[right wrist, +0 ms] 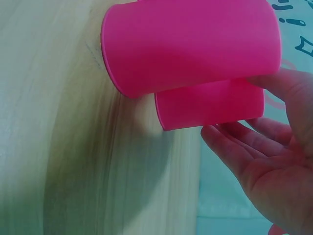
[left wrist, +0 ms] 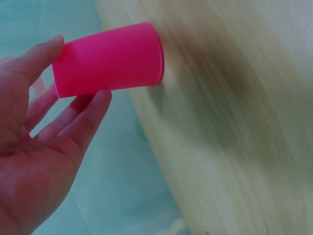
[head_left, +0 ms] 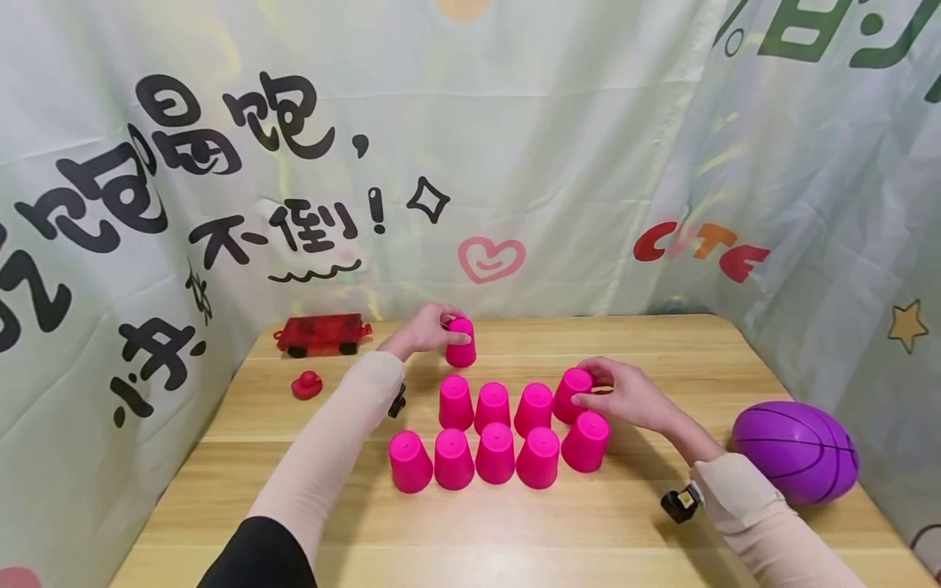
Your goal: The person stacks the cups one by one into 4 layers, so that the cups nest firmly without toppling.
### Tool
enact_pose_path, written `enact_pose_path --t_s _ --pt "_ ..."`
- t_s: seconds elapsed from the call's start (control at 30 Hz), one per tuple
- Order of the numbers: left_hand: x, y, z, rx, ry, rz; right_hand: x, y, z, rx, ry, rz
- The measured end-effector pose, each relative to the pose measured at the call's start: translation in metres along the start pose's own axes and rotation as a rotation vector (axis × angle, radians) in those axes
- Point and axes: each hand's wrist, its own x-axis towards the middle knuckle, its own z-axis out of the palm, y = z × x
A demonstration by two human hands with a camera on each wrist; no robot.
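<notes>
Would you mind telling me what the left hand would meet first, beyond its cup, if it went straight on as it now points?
Beyond the upside-down pink cup, the left hand would probably meet the printed fabric backdrop first, though the depth is hard to judge.

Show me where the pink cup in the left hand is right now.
In the head view, that cup is gripped by the left hand at the far side of the wooden table, slightly left of and below the pink heart.
</notes>
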Motion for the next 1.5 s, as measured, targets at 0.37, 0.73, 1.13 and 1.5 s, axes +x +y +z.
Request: enact_pose_path --t_s 0.37,0.73,1.13,1.5 --pt "-0.006 -0.007 -0.008 0.001 0.023 0.036 0.007 -0.001 -0.008 -0.019 0.038 -0.038" --pt "-0.049 -0.023 -0.03 -0.089 0.106 0.043 0.043 -0.036 -0.026 -0.067 0.076 -0.061" --pt "-0.106 -0.026 -0.024 -0.123 0.09 0.144 0.091 -0.076 -0.021 -0.046 -0.007 -0.114" --pt "-0.158 -0.04 -0.018 -0.168 0.009 0.198 0.128 -0.081 -0.004 0.008 -0.03 -0.095"
